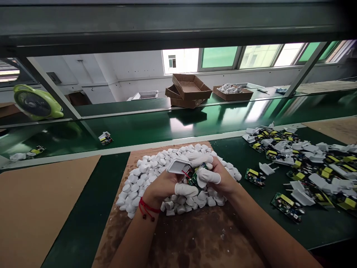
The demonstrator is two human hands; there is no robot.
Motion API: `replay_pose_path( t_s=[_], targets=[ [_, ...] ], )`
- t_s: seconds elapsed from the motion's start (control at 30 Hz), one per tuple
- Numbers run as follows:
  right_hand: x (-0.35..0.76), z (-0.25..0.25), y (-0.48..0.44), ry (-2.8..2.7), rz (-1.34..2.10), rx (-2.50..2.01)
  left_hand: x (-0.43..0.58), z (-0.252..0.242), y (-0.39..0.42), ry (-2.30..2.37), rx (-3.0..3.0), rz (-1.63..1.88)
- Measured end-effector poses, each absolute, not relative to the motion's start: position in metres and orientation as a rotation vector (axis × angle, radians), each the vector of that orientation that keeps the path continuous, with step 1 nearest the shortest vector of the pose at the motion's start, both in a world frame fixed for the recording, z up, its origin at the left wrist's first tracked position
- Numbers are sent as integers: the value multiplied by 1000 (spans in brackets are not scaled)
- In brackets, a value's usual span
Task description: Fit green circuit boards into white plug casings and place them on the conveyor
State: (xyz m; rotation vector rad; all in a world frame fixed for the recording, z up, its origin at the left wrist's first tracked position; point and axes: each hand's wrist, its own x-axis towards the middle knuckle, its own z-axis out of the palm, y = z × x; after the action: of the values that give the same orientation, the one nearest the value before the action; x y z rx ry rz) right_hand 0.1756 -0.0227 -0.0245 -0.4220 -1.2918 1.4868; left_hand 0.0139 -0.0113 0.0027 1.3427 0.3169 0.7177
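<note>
Both of my hands meet over a heap of small white pieces (147, 169), their exact kind unclear. Between them is a green circuit board (193, 180), joined by red and dark wires to a white plastic plug housing (178, 166). My left hand (170, 184), a white cover on its thumb, is closed round the housing and the board's near edge. My right hand (212, 173), with white covers on thumb and fingers, pinches the board from the right. Fingers hide part of the board. The heap rests on a stained brown cardboard sheet (178, 242).
Many circuit boards with white plug housings (306, 156) lie piled on the right. A green conveyor belt (139, 128) runs behind, carrying a board (106, 138). Beyond it stand stacked cardboard trays (191, 87) and a green fan (36, 102). Another cardboard sheet (41, 204) lies left.
</note>
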Motion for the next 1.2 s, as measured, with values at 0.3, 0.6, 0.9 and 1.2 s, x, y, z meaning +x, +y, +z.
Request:
replay_pose_path(
  t_s=[0.3, 0.6, 0.9, 1.2],
  targets=[
    [175, -17, -27, -1242, 1511, -484, 11, 4, -9, 349, 1414, 694],
    [176, -22, -23, -1235, 1351, -694, 24, -3, -11, 359, 1266, 869],
    [179, -14, -26, -1368, 1577, -562, 25, -2, -13, 362, 1195, 925],
    [180, -18, -26, -1391, 1631, -461, 25, 4, -17, 354, 1225, 926]
  ],
)
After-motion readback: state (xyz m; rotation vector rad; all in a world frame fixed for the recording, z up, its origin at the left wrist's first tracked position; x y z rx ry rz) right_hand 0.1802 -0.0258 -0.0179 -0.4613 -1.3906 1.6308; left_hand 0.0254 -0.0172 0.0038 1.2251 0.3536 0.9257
